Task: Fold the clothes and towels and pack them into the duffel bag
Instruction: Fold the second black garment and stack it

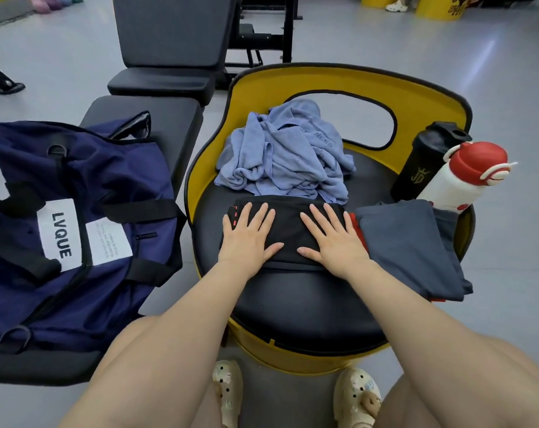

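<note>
left hand (248, 234): flat, fingers spread, pressing folded black garment (288, 230)
right hand (331, 236): likewise, beside it
blue towel (285, 149): crumpled, beyond fingertips
duffel bag (67, 223): left of left hand

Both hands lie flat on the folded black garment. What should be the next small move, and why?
Probably grip the black garment with the left hand and right hand and carry it to the navy duffel bag: it looks already folded, while the blue towel is still crumpled.
</note>
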{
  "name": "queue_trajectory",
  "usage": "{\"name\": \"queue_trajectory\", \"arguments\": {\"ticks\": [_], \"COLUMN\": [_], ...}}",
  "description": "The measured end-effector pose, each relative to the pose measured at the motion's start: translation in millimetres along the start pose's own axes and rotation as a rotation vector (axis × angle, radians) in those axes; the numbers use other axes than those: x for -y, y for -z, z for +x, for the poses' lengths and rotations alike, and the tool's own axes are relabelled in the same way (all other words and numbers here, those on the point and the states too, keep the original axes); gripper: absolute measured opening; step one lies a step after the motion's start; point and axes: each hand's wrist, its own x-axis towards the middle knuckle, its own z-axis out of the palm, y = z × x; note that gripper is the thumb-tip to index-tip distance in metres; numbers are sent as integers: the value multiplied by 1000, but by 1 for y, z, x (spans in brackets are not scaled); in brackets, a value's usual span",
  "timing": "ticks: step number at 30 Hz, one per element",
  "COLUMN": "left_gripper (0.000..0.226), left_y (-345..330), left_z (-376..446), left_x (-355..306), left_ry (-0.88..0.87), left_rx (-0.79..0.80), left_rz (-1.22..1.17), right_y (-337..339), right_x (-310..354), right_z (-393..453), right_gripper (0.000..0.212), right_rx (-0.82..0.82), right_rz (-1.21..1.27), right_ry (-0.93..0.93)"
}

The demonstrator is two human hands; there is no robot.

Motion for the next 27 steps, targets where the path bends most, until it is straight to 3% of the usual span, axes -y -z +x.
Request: {"name": "queue_trajectory", "arguments": {"ticks": [3,8,10,14,16,19,27], "left_gripper": [75,65,58,61,58,56,57], "left_y": [-1,7,13,15,11,5,-3], "left_z": [10,15,16,17,19,22,37], "left_x": [4,4,1,-10,-16,-16,-14], "left_ry": [11,48,68,-6,-65,-51,-22], "left_rx": [0,-36,-59,-223,-196,-92,-86], "left_rz": [-12,-109,-111,31,38,25,95], "right_y": [-2,-1,5,6,-6,-15,-20], "right_x": [-7,-10,-4,13,16,18,12], "right_z": [10,12,13,12,15,19,38], "right_gripper": [81,113,103,63,53,52,54], "right_rx": [-25,-45,-96,-320,-371,-387,-314], "right_rz": [1,72,118,145,122,120,120], "right_ry": [1,-21,-63,-81,-58,-64,-89]}}
